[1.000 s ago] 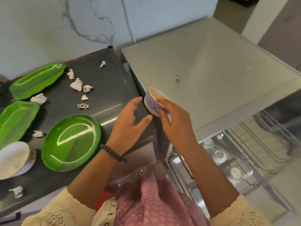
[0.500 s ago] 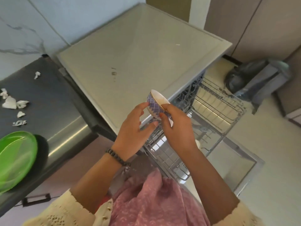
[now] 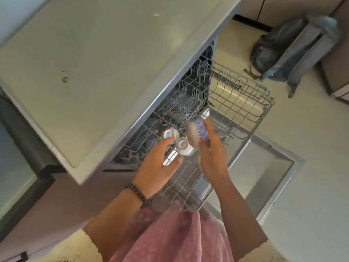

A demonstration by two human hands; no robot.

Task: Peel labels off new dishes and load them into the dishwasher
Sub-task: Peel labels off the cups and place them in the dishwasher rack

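My right hand (image 3: 212, 154) grips a small bowl (image 3: 196, 132) with a purple lattice pattern, tipped on its side low over the pulled-out wire dishwasher rack (image 3: 243, 103). The bowl is motion-blurred. My left hand (image 3: 158, 165) hovers just left of it with fingers spread and nothing in them. Small white bowls sit upside down in the rack: one (image 3: 184, 146) between my hands, one (image 3: 169, 134) by my left fingertips, one (image 3: 205, 112) beyond the held bowl.
The dishwasher's flat grey top (image 3: 105, 69) overhangs the rack on the left. Its open door (image 3: 264, 173) lies low to the right, over a pale floor. A grey backpack (image 3: 290, 52) leans against cabinets at upper right. A dark counter edge (image 3: 22, 138) shows far left.
The view swung right and down from the counter to the open dishwasher. Both hands dropped toward the rack. My left hand let go of the bowl; my right hand tipped it over.
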